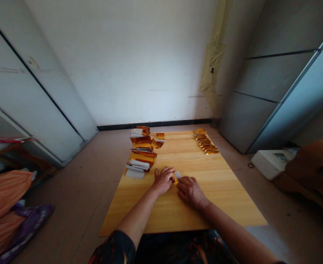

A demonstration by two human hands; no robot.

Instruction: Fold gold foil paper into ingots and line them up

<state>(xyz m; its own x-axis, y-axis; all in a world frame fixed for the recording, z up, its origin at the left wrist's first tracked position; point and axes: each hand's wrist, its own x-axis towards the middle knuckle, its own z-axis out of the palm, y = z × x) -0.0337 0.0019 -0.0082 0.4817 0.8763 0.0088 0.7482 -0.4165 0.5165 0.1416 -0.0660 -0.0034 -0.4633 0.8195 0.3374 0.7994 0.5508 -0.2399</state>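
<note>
A small sheet of gold foil paper point(175, 179), white on its back and partly folded, lies on the wooden table between my hands. My left hand point(163, 181) has its curled fingers closed on the left edge of the sheet. From the right, my right hand point(191, 191) presses its fingers together on the other edge. Fingers hide much of the paper. Stacks of gold foil paper point(141, 157) with white backs stand along the table's left side. At the far right corner, folded gold pieces point(205, 141) lie overlapped in a row.
The wooden table point(211, 205) stands before me, with a white wall point(139, 66) behind it. A grey cabinet point(263, 84) rises at the right, near a white box point(268, 163) on the floor. Orange cloth point(7, 194) and a purple bag point(26, 227) are at the left.
</note>
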